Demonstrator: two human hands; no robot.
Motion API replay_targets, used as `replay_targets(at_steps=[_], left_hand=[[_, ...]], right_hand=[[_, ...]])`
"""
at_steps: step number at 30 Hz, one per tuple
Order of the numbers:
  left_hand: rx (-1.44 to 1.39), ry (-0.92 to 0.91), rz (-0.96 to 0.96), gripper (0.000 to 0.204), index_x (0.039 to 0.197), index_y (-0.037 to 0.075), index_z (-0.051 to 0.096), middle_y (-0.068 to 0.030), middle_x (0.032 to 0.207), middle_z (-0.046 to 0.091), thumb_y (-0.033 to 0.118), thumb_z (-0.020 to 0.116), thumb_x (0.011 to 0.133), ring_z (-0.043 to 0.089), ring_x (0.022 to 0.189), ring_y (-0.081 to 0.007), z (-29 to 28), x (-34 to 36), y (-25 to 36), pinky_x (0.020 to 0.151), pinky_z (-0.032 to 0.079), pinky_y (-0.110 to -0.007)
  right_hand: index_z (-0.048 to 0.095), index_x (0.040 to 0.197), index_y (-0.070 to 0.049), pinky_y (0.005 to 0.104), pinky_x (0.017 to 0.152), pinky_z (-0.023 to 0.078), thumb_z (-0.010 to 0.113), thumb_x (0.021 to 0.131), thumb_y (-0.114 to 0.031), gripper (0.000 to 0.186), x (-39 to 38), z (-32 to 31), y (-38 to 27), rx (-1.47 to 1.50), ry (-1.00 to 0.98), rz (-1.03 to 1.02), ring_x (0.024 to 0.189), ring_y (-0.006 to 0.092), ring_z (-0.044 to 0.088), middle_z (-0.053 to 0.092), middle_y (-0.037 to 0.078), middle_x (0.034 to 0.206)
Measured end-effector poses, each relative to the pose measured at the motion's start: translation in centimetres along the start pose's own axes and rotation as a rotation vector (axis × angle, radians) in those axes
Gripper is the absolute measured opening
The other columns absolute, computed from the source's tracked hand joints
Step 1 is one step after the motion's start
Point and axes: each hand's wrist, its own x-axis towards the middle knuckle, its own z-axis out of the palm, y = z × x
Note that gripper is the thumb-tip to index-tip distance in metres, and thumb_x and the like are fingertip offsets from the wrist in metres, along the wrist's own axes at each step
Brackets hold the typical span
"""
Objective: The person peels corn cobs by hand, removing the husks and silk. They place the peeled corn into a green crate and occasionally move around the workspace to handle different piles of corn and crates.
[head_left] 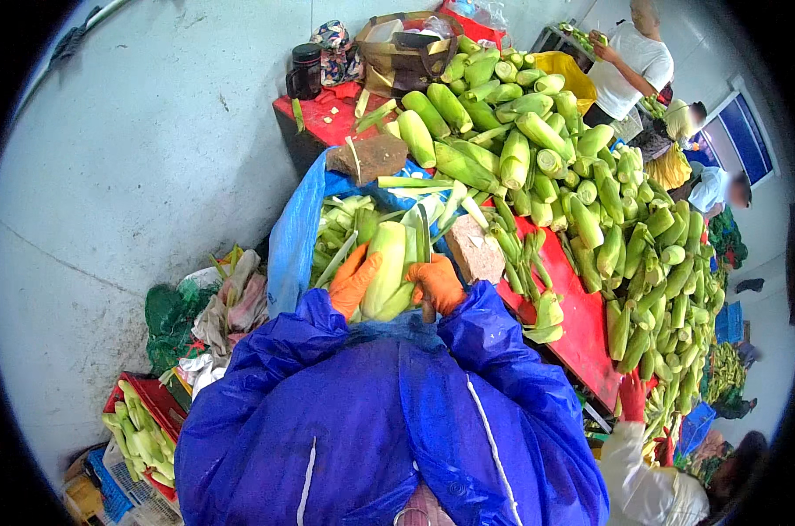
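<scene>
An ear of corn point(386, 265) in pale green husk stands upright before my chest. My left hand point(353, 282), in an orange glove, is closed on its left side. My right hand point(437, 285), also orange-gloved, grips a knife point(424, 230), its narrow blade pointing away from me along the right side of the ear. The right thumb presses near a loosened husk leaf. Beneath and beyond both hands, stripped husk leaves point(338, 228) fill a blue plastic sheet point(294, 237). My fingertips behind the ear are hidden.
A large heap of corn point(538, 140) covers the red table point(577, 311) to the right. Two stone blocks, one brown point(367, 159) and one pinkish point(476, 248), flank the husks. A red crate point(156, 403) of trimmed ears stands lower left. A co-worker's red-gloved hand point(632, 396) reaches the heap.
</scene>
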Motion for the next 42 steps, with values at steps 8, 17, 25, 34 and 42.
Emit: replay_targets(at_steps=[8, 17, 25, 34, 42], left_hand=[[-0.004, 0.027, 0.025, 0.053, 0.137, 0.004, 0.041, -0.0079, 0.126, 0.054, 0.027, 0.059, 0.094, 0.052, 0.114, -0.0181, 0.4, -0.1, 0.1, 0.099, 0.04, -0.034], [0.75, 0.197, 0.223, 0.081, 0.136, 0.0, 0.04, -0.0193, 0.118, 0.059, 0.032, 0.077, 0.072, 0.058, 0.108, -0.0307, 0.6, 0.5, 0.3, 0.093, 0.046, -0.039], [1.197, 0.209, 0.317, 0.104, 0.145, -0.004, 0.016, -0.0251, 0.1, 0.059, 0.043, 0.073, 0.071, 0.059, 0.089, -0.0402, 1.4, -0.6, 1.3, 0.078, 0.047, -0.047], [1.144, 0.183, 0.369, 0.111, 0.147, -0.004, 0.008, -0.0265, 0.108, 0.057, 0.04, 0.075, 0.07, 0.059, 0.096, -0.0384, 1.8, -0.5, 1.2, 0.083, 0.047, -0.044], [-0.04, 0.062, 0.203, 0.089, 0.149, 0.003, 0.014, -0.0072, 0.128, 0.049, 0.01, 0.073, 0.083, 0.049, 0.113, -0.0163, 1.5, 0.6, -0.2, 0.098, 0.041, -0.031]], right_hand=[[0.064, 0.081, 0.003, 0.029, 0.039, 0.043, 0.063, 0.072, -0.008, 0.015, -2.3, 0.7, -2.5, 0.056, -0.157, 0.039, 0.039, 0.0184, 0.053, 0.06, 0.011, 0.06], [0.067, 0.08, 0.001, 0.0304, 0.043, 0.044, 0.072, 0.077, -0.051, 0.052, -1.8, 1.7, -5.0, -0.518, -0.027, -0.015, 0.045, 0.0156, 0.056, 0.061, 0.008, 0.06], [0.066, 0.07, 0.003, 0.0321, 0.046, 0.047, 0.069, 0.077, -0.04, 0.043, -0.9, 1.4, -3.8, -0.54, -0.031, -0.015, 0.047, 0.0179, 0.059, 0.061, 0.01, 0.056], [0.061, 0.074, 0.007, 0.032, 0.039, 0.044, 0.067, 0.074, -0.015, 0.023, 0.5, 0.5, -1.2, -0.159, 0.099, -0.042, 0.04, 0.018, 0.055, 0.06, 0.012, 0.057], [0.062, 0.078, 0.004, 0.0312, 0.037, 0.045, 0.063, 0.075, -0.011, 0.015, 0.0, 0.1, -0.4, 0.131, -0.162, -0.035, 0.037, 0.0205, 0.053, 0.056, 0.011, 0.053]])
